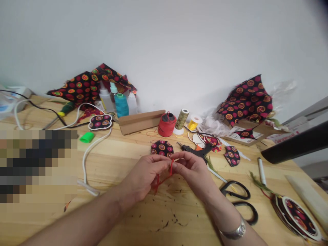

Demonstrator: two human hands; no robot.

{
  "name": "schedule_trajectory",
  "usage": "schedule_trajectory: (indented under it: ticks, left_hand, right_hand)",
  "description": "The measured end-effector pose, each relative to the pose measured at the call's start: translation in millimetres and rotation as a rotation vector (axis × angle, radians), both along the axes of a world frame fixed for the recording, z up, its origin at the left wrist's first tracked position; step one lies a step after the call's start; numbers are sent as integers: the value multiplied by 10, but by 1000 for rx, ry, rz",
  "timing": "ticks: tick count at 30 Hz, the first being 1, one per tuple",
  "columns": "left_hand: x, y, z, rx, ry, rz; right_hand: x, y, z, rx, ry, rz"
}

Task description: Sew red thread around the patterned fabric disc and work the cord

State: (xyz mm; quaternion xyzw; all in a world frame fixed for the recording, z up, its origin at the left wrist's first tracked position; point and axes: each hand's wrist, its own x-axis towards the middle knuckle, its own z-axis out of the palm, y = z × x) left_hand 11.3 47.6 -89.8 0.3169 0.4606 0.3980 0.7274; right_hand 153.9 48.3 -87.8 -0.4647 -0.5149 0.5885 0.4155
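My left hand [151, 171] and my right hand [191, 169] meet above the table, fingertips pinched close together. Between them runs a red cord [164, 180], with a short piece standing up at the right fingertips and a loop hanging below the left fingers. Just beyond my hands lies a round patch of dark patterned fabric [162, 147]. A black hot glue gun [197, 152] rests behind my right hand. Black-handled scissors [237, 194] lie beside my right wrist, their blades partly hidden.
A red cord spool [167, 125], olive thread [182, 119] and yellow thread [193, 123] stand behind. A cardboard tray [142, 122] and teal thread cone [121, 106] are farther left. White cable [85, 157] crosses the left side. A fabric-covered round piece [299, 217] lies right.
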Motion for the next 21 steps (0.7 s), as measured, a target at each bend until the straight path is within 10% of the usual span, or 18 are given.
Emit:
schedule_trajectory:
  ticks: [21]
  left_hand:
    - [6,-35,52,108,269,-50]
  right_hand:
    - [18,6,40,92,-201,-143]
